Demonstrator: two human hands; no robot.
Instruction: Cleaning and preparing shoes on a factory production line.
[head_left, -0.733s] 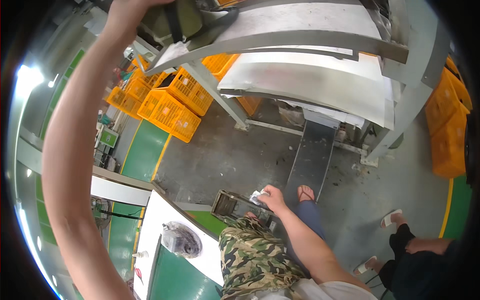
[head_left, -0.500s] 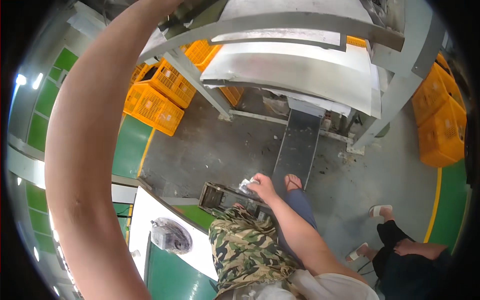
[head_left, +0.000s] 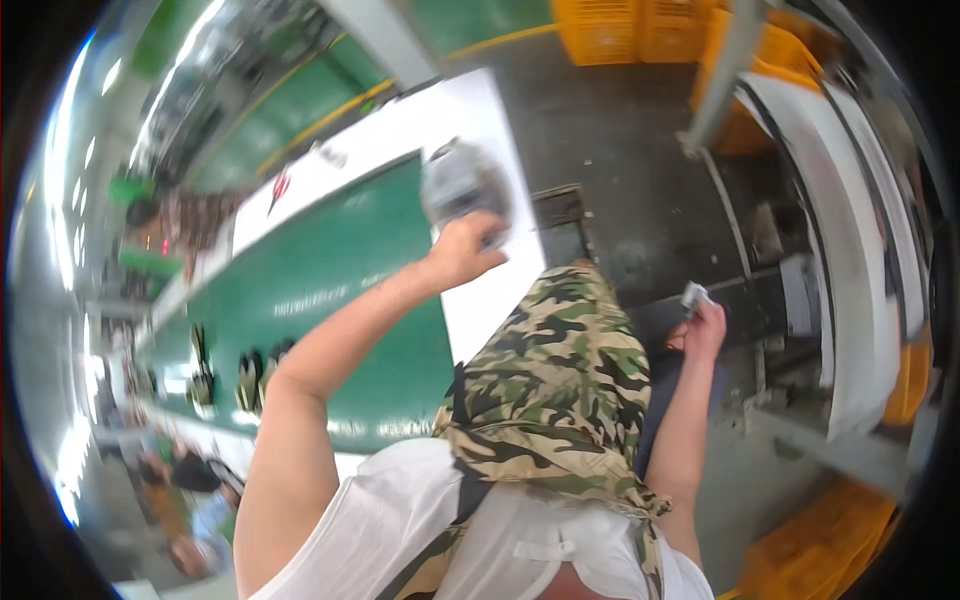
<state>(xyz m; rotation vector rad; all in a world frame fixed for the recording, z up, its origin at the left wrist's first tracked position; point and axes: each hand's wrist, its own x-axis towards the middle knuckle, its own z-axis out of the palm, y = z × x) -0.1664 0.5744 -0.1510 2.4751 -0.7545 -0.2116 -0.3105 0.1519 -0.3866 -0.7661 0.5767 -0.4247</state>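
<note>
My left hand (head_left: 468, 250) is over the white worktop (head_left: 490, 320), beside the conveyor belt, its fingers curled in around something dark that I cannot make out. Right at its fingertips sits a rounded, greyish, translucent bundle (head_left: 455, 178), blurred, perhaps wrapped in plastic film. My right hand (head_left: 706, 328) is held low over the floor to the right of my camouflage apron (head_left: 560, 360). Its fingers pinch a small crumpled white piece (head_left: 693, 295), paper or cloth; which one I cannot tell.
A green conveyor belt (head_left: 330, 290) runs off to the left, carrying several dark shoes (head_left: 250, 378). Red-handled scissors (head_left: 280, 187) lie on the far white ledge. Another person (head_left: 190, 225) is beyond it. Orange crates (head_left: 600, 30) stand behind; a metal rack (head_left: 830, 230) is at right.
My view has swung left toward the conveyor. My left arm, earlier raised and stretched far forward, has come down to the bundle on the worktop. The right hand keeps the white piece.
</note>
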